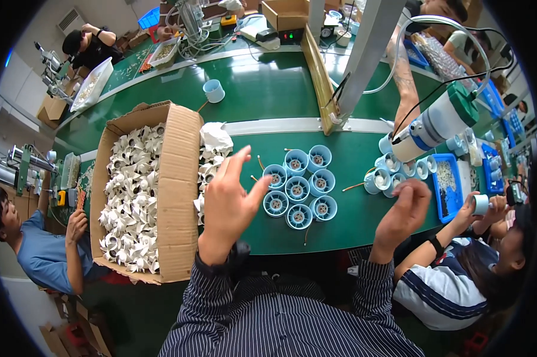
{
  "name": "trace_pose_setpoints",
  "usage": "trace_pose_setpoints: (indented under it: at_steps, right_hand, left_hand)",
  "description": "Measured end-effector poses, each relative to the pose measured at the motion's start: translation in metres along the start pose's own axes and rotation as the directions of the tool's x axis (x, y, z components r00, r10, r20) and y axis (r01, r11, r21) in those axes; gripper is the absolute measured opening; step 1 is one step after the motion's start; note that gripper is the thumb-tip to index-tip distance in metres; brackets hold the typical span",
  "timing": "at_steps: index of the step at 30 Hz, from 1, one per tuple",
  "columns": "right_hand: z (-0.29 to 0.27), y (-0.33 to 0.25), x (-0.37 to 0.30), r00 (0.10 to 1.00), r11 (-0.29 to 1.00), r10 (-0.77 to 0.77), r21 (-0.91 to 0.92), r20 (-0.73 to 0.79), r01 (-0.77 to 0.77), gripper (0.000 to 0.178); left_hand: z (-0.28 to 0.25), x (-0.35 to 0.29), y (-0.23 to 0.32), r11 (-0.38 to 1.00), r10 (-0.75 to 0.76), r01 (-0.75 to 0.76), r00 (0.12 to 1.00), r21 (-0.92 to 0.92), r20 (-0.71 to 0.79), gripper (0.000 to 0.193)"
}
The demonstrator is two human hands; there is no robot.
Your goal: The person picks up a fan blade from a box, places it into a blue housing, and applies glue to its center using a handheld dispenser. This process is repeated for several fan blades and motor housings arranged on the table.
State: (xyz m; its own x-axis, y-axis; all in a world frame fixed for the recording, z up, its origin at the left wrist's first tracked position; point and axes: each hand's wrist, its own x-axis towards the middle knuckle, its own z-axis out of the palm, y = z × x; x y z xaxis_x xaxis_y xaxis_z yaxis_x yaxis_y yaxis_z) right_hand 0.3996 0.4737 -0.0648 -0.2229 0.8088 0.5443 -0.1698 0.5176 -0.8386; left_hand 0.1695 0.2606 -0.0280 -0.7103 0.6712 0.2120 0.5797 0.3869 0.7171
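My left hand point(230, 202) is raised over the green table point(262, 89), fingers spread, holding nothing I can see. It hovers beside the right wall of a cardboard box point(179, 178) full of white plastic fan wheels point(132, 202). My right hand point(402, 214) is lifted to the right, fingers curled together; whether something small is pinched in it is unclear. Between the hands, on the table, stands a cluster of several light blue round housings point(298, 187). More white wheels point(212, 157) lie heaped just right of the box.
A hanging power screwdriver point(438, 122) dangles at the right above more blue housings point(387, 175) and a blue tray point(447, 187). A person sits at my right holding a blue housing point(481, 204); another person point(36, 244) sits left. A blue cup point(214, 90) stands further back.
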Motion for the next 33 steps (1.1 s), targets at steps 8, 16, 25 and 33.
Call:
trace_pose_setpoints:
  at_steps: [8,16,25,33]
  right_hand:
    - [-0.006,0.004,0.028,0.981,0.986,-0.006,0.16,-0.196,0.038,0.016]
    - [-0.005,-0.001,0.038,0.997,0.995,0.031,0.093,-0.074,-0.024,0.041]
    - [0.004,0.012,0.062,0.995,0.995,0.015,0.097,0.094,-0.024,0.07]
    - [0.012,0.014,0.071,0.993,0.99,0.064,0.118,0.1,-0.075,0.07]
  left_hand:
    - [0.04,0.142,-0.037,0.974,-0.158,0.187,0.965,0.124,-0.211,0.058]
    - [0.033,0.23,-0.12,0.888,-0.259,0.316,0.944,0.335,-0.203,0.05]
    - [0.032,0.205,-0.125,0.918,-0.206,0.219,0.976,0.33,-0.074,0.026]
    - [0.041,0.081,-0.065,0.987,0.006,-0.022,0.995,0.161,0.1,0.021]
